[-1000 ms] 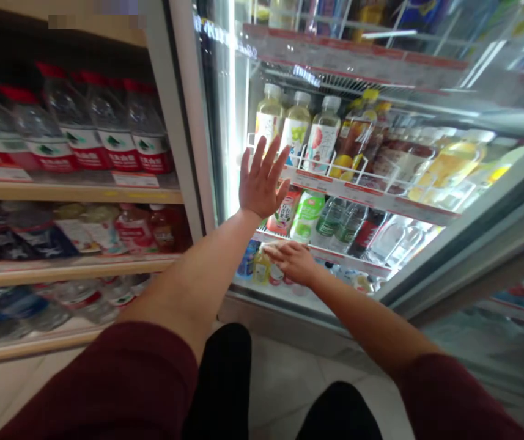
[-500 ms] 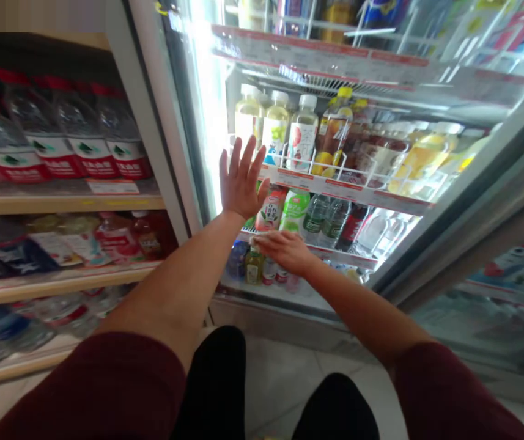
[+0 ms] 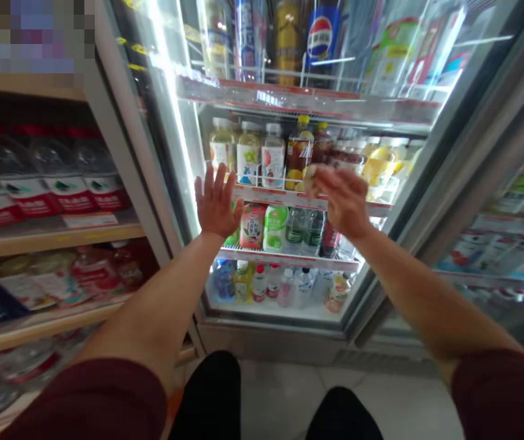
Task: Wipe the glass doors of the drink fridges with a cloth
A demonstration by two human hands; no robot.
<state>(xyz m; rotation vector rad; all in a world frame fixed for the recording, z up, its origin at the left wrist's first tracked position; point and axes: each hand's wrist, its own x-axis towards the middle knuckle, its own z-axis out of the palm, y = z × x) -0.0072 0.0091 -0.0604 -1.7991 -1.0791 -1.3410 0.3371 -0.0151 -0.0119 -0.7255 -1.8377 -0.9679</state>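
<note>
My left hand (image 3: 218,205), fingers spread, is held flat up against the glass door of a lit drinks fridge (image 3: 271,339), over its left side. Farther right, my right hand (image 3: 346,201) is closed around a small pale wad (image 3: 310,181), perhaps a folded cloth; most of it is hidden by my fingers. That hand is in front of the middle shelf, level with the yellow-capped tea bottle (image 3: 299,153). Behind the glass, white-capped bottles (image 3: 273,156) stand beside the tea, and a green-white bottle (image 3: 275,229) sits one shelf lower.
To the left, wooden shelves (image 3: 55,238) hold red-capped water bottles (image 3: 60,165) and other drinks. A metal door frame (image 3: 431,201) runs along the right, with another glass-fronted fridge (image 3: 495,244) beyond. My knees (image 3: 216,391) are close to the fridge base above a tiled floor (image 3: 284,391).
My right hand has moved up and to the right across the glass, carrying the pale wad. My left hand stays spread at the left side. The view has shifted, showing more of the lower shelf.
</note>
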